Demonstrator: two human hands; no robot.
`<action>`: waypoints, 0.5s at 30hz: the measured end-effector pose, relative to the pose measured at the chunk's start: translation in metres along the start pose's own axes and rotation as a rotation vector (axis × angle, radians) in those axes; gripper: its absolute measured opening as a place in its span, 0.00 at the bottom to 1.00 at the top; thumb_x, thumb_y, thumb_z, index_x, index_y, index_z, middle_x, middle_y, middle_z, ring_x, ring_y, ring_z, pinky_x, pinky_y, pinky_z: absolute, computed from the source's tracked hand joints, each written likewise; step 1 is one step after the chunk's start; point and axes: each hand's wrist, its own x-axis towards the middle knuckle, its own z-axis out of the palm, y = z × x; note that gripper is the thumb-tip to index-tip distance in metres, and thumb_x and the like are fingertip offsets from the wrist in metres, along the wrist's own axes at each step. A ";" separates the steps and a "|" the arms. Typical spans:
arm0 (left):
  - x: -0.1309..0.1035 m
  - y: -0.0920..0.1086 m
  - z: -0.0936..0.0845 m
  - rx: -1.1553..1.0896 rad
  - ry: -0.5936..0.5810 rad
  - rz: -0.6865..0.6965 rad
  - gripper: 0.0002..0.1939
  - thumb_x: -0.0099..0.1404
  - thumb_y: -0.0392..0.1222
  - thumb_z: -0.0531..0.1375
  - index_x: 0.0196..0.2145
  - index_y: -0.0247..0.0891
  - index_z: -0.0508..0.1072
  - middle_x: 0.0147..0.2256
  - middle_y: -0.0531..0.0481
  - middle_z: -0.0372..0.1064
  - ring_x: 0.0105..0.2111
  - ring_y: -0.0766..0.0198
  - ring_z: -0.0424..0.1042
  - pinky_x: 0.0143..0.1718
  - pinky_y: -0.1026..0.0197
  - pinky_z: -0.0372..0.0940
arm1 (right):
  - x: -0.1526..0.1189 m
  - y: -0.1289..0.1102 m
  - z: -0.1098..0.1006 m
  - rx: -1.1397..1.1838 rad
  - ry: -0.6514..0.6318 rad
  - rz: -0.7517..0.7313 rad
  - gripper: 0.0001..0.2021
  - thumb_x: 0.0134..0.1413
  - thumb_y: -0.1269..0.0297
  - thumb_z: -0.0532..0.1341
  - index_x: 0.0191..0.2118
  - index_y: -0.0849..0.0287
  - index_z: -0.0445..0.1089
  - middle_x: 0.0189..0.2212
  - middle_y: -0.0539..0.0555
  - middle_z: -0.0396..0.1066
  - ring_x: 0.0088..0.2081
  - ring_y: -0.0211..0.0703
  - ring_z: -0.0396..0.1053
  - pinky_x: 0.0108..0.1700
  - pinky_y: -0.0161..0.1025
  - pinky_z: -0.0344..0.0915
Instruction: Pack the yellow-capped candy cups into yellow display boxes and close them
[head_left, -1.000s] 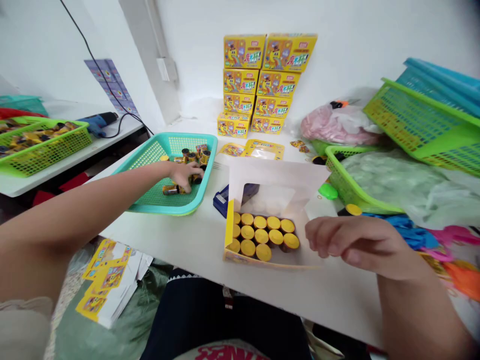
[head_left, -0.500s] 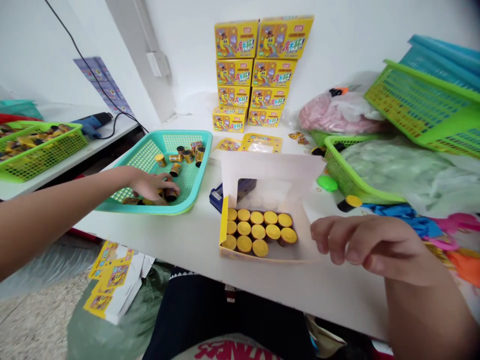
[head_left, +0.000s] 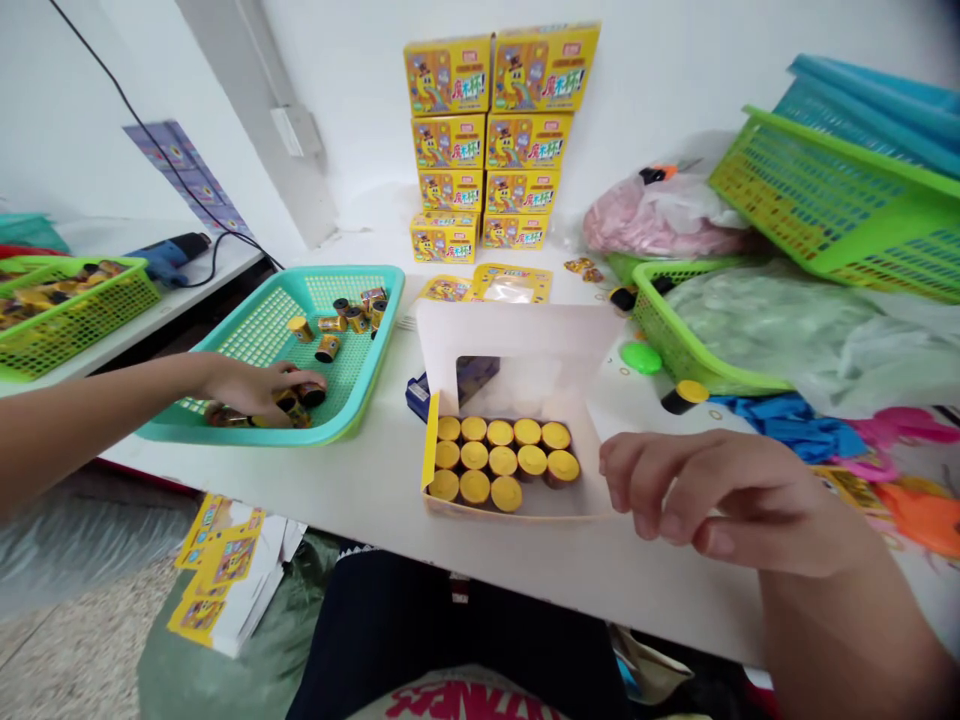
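Observation:
In the turquoise basket (head_left: 365,385), my left hand (head_left: 251,388) has its fingers curled over small yellow-and-black tubs (head_left: 309,394) near the front rim. Exactly how many it grips is hidden. Several loose tubs (head_left: 328,348) lie farther back in the basket. In front of me stands an opened white-lined carton (head_left: 517,330), lid raised, with rows of yellow-capped tubs (head_left: 502,461) upright inside; its front right part holds none. My right hand (head_left: 697,495) hovers at the carton's right side flap, fingers loosely bent, thumb apart, nothing seen in it. Whether its fingertips touch the flap is unclear.
Yellow printed boxes (head_left: 450,140) are stacked against the wall. Right of the carton lie a loose tub (head_left: 684,396), a green lid (head_left: 640,357) and a green basket (head_left: 720,375) with plastic bags. Flat cartons (head_left: 225,575) hang below the table edge. A blue item (head_left: 420,393) sits behind the carton.
My left hand's fingers have closed more around the tubs near the basket's front. The whole view has shifted slightly; the carton and its contents look the same. My right hand stays beside the flap.

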 end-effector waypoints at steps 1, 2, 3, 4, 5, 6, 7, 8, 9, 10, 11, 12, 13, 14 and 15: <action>0.001 0.003 -0.003 0.008 -0.113 -0.032 0.34 0.46 0.64 0.63 0.49 0.47 0.75 0.43 0.48 0.71 0.30 0.61 0.73 0.32 0.59 0.71 | 0.000 -0.001 0.000 -0.011 -0.013 -0.009 0.12 0.57 0.65 0.61 0.44 0.41 0.76 0.32 0.54 0.77 0.37 0.46 0.74 0.48 0.50 0.66; 0.003 0.006 -0.006 0.019 -0.223 -0.062 0.36 0.45 0.62 0.65 0.51 0.48 0.74 0.45 0.47 0.70 0.33 0.58 0.74 0.34 0.58 0.71 | 0.000 -0.001 0.001 -0.025 -0.022 -0.005 0.13 0.57 0.66 0.61 0.45 0.41 0.75 0.32 0.54 0.77 0.37 0.46 0.74 0.49 0.50 0.65; 0.004 0.009 -0.009 0.030 -0.305 -0.082 0.37 0.44 0.61 0.66 0.52 0.47 0.74 0.46 0.46 0.69 0.37 0.55 0.74 0.38 0.56 0.71 | 0.000 -0.001 0.001 -0.036 -0.031 -0.008 0.14 0.57 0.67 0.61 0.46 0.40 0.75 0.33 0.53 0.77 0.37 0.46 0.73 0.49 0.51 0.65; 0.005 0.013 -0.010 0.042 -0.341 -0.092 0.38 0.43 0.61 0.66 0.52 0.46 0.73 0.47 0.44 0.69 0.40 0.51 0.74 0.42 0.53 0.71 | 0.001 -0.002 0.000 -0.045 -0.039 -0.017 0.15 0.57 0.68 0.61 0.46 0.40 0.74 0.33 0.53 0.76 0.37 0.46 0.73 0.49 0.51 0.65; 0.006 0.016 -0.010 0.063 -0.343 -0.108 0.38 0.44 0.61 0.66 0.52 0.46 0.73 0.48 0.43 0.68 0.43 0.49 0.73 0.46 0.50 0.69 | 0.001 -0.002 0.000 -0.054 -0.045 -0.022 0.16 0.57 0.68 0.61 0.47 0.39 0.74 0.33 0.53 0.76 0.38 0.46 0.73 0.50 0.52 0.65; 0.006 0.019 -0.009 0.091 -0.325 -0.133 0.39 0.44 0.61 0.65 0.54 0.45 0.72 0.49 0.42 0.67 0.45 0.47 0.72 0.49 0.49 0.67 | 0.001 -0.002 0.000 -0.063 -0.049 -0.024 0.16 0.57 0.68 0.60 0.47 0.39 0.73 0.34 0.53 0.76 0.38 0.46 0.73 0.50 0.52 0.65; 0.006 0.021 -0.007 0.121 -0.296 -0.165 0.41 0.45 0.61 0.64 0.56 0.45 0.69 0.50 0.42 0.65 0.46 0.47 0.71 0.52 0.49 0.66 | 0.002 -0.002 0.000 -0.069 -0.056 -0.034 0.17 0.57 0.69 0.60 0.48 0.38 0.73 0.34 0.53 0.76 0.38 0.46 0.73 0.50 0.52 0.65; 0.007 0.022 -0.005 0.151 -0.270 -0.193 0.42 0.47 0.62 0.63 0.58 0.44 0.66 0.52 0.41 0.64 0.48 0.46 0.70 0.54 0.49 0.64 | 0.002 -0.003 0.000 -0.075 -0.060 -0.040 0.17 0.57 0.69 0.60 0.48 0.38 0.73 0.34 0.52 0.75 0.38 0.46 0.73 0.50 0.52 0.65; 0.007 0.023 -0.002 0.177 -0.242 -0.222 0.43 0.48 0.61 0.61 0.60 0.43 0.63 0.53 0.40 0.62 0.49 0.46 0.69 0.56 0.49 0.62 | 0.002 -0.003 0.000 -0.082 -0.067 -0.045 0.17 0.58 0.69 0.60 0.48 0.38 0.72 0.34 0.52 0.75 0.38 0.46 0.73 0.50 0.52 0.65; 0.008 0.023 0.001 0.195 -0.226 -0.244 0.43 0.50 0.61 0.60 0.61 0.42 0.61 0.53 0.40 0.61 0.49 0.46 0.69 0.57 0.49 0.61 | 0.002 -0.004 0.001 -0.091 -0.075 -0.043 0.17 0.58 0.69 0.60 0.48 0.37 0.72 0.33 0.52 0.75 0.38 0.46 0.73 0.50 0.52 0.64; 0.009 0.022 0.003 0.201 -0.229 -0.254 0.42 0.51 0.60 0.58 0.61 0.41 0.60 0.54 0.39 0.61 0.49 0.46 0.69 0.57 0.49 0.60 | 0.002 -0.005 0.001 -0.100 -0.079 -0.036 0.17 0.58 0.70 0.59 0.48 0.37 0.72 0.33 0.52 0.75 0.38 0.46 0.73 0.50 0.52 0.64; 0.011 0.022 0.006 0.199 -0.248 -0.252 0.40 0.52 0.59 0.57 0.61 0.41 0.60 0.54 0.39 0.60 0.50 0.47 0.68 0.57 0.49 0.60 | 0.002 -0.005 0.001 -0.105 -0.084 -0.036 0.17 0.59 0.70 0.59 0.48 0.37 0.72 0.33 0.52 0.75 0.38 0.46 0.73 0.49 0.52 0.64; 0.013 0.021 0.007 0.192 -0.272 -0.240 0.38 0.53 0.58 0.57 0.60 0.41 0.61 0.55 0.40 0.59 0.50 0.47 0.68 0.57 0.50 0.60 | 0.003 -0.005 0.001 -0.112 -0.088 -0.033 0.18 0.59 0.70 0.59 0.48 0.37 0.71 0.34 0.53 0.75 0.38 0.46 0.73 0.49 0.52 0.64; 0.016 0.020 0.008 0.183 -0.298 -0.224 0.37 0.54 0.57 0.56 0.59 0.42 0.62 0.55 0.40 0.59 0.51 0.48 0.68 0.57 0.50 0.60 | 0.003 -0.005 0.001 -0.119 -0.091 -0.027 0.17 0.59 0.70 0.58 0.48 0.37 0.71 0.34 0.53 0.75 0.38 0.46 0.72 0.50 0.52 0.64; 0.017 0.020 0.008 0.175 -0.322 -0.208 0.36 0.54 0.58 0.57 0.59 0.43 0.63 0.56 0.41 0.58 0.52 0.48 0.67 0.57 0.51 0.59 | 0.004 -0.005 0.001 -0.121 -0.092 -0.036 0.17 0.59 0.71 0.58 0.48 0.38 0.71 0.34 0.53 0.74 0.38 0.46 0.72 0.49 0.52 0.64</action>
